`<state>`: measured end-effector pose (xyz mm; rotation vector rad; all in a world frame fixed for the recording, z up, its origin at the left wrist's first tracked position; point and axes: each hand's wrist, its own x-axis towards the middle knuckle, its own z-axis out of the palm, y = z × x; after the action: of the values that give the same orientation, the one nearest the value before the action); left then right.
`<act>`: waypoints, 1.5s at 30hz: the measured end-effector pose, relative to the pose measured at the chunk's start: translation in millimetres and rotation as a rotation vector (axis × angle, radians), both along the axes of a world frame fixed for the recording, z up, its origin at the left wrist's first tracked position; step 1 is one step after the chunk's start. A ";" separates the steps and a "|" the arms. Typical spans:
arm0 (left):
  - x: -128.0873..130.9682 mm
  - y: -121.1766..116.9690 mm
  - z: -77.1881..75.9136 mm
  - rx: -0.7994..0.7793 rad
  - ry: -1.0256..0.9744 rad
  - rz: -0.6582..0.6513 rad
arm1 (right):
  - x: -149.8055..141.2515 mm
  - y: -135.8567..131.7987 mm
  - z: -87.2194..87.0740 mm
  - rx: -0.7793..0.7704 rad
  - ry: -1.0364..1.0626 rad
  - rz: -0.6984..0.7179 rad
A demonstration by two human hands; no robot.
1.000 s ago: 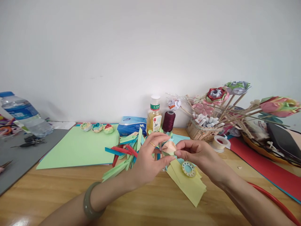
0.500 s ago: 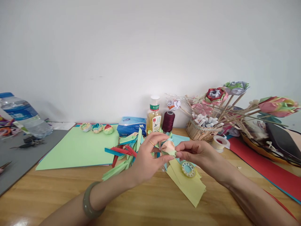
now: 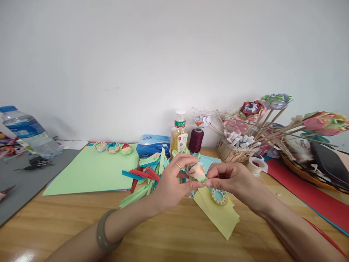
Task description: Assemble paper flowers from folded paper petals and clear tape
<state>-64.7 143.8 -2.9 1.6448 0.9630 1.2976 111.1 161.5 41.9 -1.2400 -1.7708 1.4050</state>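
A small paper flower [image 3: 197, 171], peach inside with green outer petals, is held up between my two hands above the table. My left hand [image 3: 177, 178] grips it from the left, thumb below and fingers curled behind. At its lower right side, the thumb and fingertips of my right hand [image 3: 229, 179] pinch a green petal edge. Just below lie yellow paper sheets [image 3: 218, 216] with a round ring-shaped tape roll [image 3: 219, 196] on them. Folded paper strips [image 3: 144, 178] in green, red and blue are heaped beside my left hand.
Three finished paper flowers [image 3: 112, 147] sit on green sheets [image 3: 92, 171]. A tissue pack [image 3: 153, 145], a drink bottle [image 3: 179, 133] and a thread spool [image 3: 196, 140] stand at the back. Right are a basket [image 3: 234, 154], stemmed flowers [image 3: 252, 110] and red paper [image 3: 308, 198]; a water bottle [image 3: 29, 131] is left.
The held flower has turned a little, showing more green on its lower side. My right fingers have shifted slightly along its edge. The whole view has moved a little.
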 end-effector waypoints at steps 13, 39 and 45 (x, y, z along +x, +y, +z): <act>-1.1 3.0 0.0 0.015 0.007 0.019 | 1.7 -0.6 -4.4 0.018 0.004 0.051; -1.4 3.0 -0.5 0.004 -0.013 -0.037 | -4.2 -2.1 -6.7 -0.006 0.013 -0.031; -1.9 4.8 -0.6 -0.059 -0.046 -0.003 | -4.3 -2.8 -7.9 0.052 0.087 -0.037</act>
<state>-66.6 148.6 -3.5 1.5641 0.9624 1.2879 106.8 158.7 34.0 -1.1618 -1.7062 1.3627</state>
